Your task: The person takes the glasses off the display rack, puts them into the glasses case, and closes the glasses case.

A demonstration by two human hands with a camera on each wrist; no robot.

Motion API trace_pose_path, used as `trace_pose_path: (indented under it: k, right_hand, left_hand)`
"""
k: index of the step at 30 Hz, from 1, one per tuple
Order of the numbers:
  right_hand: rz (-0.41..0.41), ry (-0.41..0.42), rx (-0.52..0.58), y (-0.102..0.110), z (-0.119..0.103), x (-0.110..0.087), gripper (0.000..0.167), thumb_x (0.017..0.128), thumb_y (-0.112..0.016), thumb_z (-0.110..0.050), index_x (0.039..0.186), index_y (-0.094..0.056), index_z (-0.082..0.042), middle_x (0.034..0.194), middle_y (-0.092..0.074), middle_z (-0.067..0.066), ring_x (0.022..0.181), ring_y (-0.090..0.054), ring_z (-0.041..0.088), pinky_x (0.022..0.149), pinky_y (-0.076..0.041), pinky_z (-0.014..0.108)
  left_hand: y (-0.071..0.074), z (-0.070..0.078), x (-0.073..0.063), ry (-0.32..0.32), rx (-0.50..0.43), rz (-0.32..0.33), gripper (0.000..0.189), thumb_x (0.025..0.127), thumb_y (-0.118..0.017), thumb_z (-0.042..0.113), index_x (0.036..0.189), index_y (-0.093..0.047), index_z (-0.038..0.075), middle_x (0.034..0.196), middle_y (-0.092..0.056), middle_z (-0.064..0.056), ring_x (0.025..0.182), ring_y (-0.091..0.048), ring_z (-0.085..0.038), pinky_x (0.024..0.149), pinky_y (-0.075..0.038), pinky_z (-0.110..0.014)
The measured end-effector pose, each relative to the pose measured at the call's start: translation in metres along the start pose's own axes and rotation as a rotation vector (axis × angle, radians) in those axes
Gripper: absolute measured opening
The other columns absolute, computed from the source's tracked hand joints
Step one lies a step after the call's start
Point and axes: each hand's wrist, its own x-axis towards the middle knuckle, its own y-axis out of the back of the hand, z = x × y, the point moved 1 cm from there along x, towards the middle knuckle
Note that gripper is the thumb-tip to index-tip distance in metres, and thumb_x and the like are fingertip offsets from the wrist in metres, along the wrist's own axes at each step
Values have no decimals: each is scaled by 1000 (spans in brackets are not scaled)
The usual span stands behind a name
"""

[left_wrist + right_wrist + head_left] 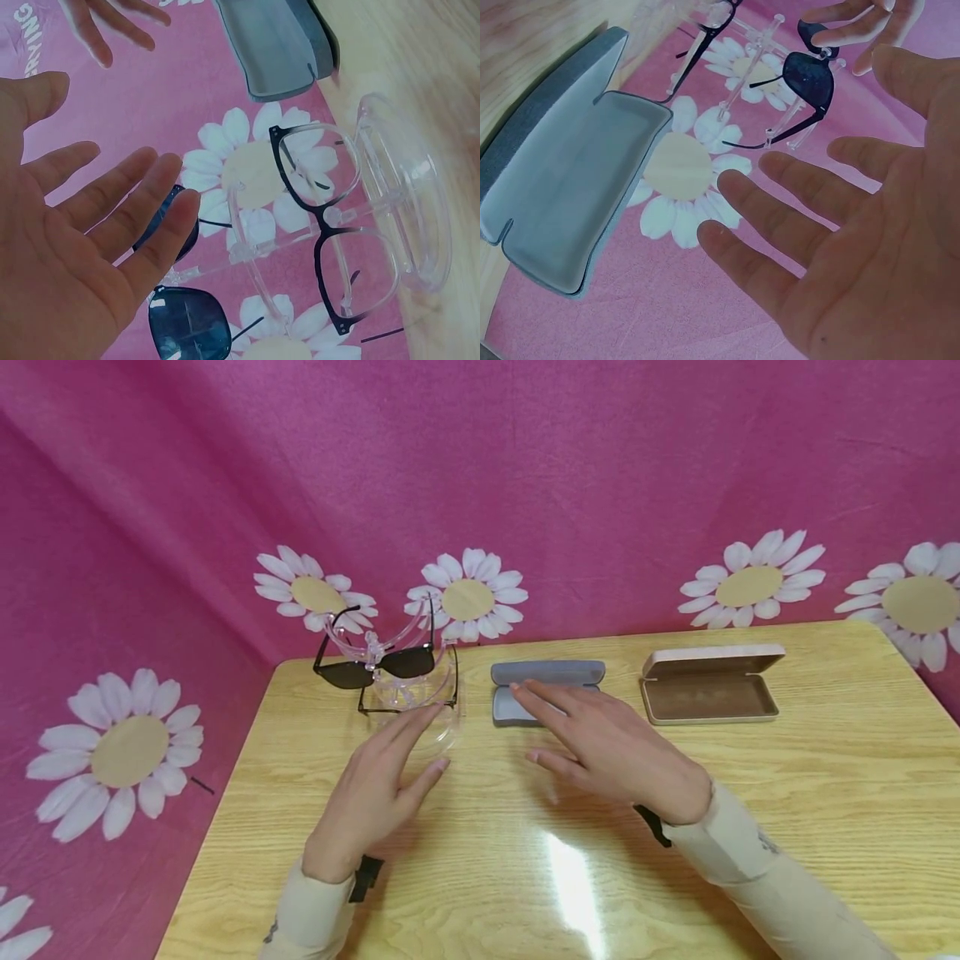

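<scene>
Dark sunglasses [408, 662] rest on the upper tier of a clear plastic display stand [372, 647]. Below them on the same stand sit black-framed eyeglasses with clear lenses [321, 214]. My left hand [378, 785] hovers in front of the stand, fingers extended and holding nothing. A grey-blue glasses case [577, 195] stands with its lid raised, to the right of the stand. In the head view my right hand [611, 743] overlaps part of this case; the right wrist view shows its fingers spread, apart from the case and holding nothing.
A second glasses case [708, 700], beige outside and brown inside, stands with its lid up farther right. Both cases and the stand are near the back of the wood-grain table [480, 860]. Behind it hangs a pink cloth [585, 510] with white daisies.
</scene>
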Motion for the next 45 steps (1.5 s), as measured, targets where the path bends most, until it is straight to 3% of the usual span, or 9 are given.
trace_pose_path:
  k: [5,14,26,38,45]
  right_hand:
    - [10,21,-14,1,-1,4,74,102,-65,-44,161,-39,-9,157,-53,15,137,-60,35,111,-51,54]
    - [-27,-24,21,2,-3,11,73,104,-61,-46,164,-35,-12,160,-50,14,141,-56,34,111,-51,55]
    - [-5,-12,55,4,-8,26,72,106,-56,-49,164,-34,-13,161,-50,9,143,-55,30,118,-46,49]
    - [22,-3,70,2,-11,38,67,106,-58,-44,162,-38,-13,156,-56,9,140,-58,28,115,-49,47]
    - [61,-18,74,3,-14,42,67,105,-59,-43,161,-40,-14,154,-59,10,137,-60,30,114,-50,48]
  left_hand:
    - [3,-3,1,-19,-9,26,67,100,-72,30,160,-44,23,152,-59,-8,138,-60,-28,114,-51,-51]
    - [9,-10,0,23,-31,64,62,98,-74,28,155,-51,18,144,-66,-7,131,-65,-27,113,-52,-51]
    - [20,-29,0,7,-62,171,64,95,-75,14,155,-51,14,131,-72,-12,111,-73,-26,94,-61,-48]
    - [33,-36,1,10,-65,228,61,96,-74,11,153,-53,10,128,-73,-11,108,-73,-25,90,-61,-44]
    - [44,-48,-3,45,-92,279,63,94,-74,5,153,-53,10,126,-74,-14,110,-73,-28,90,-62,-46]
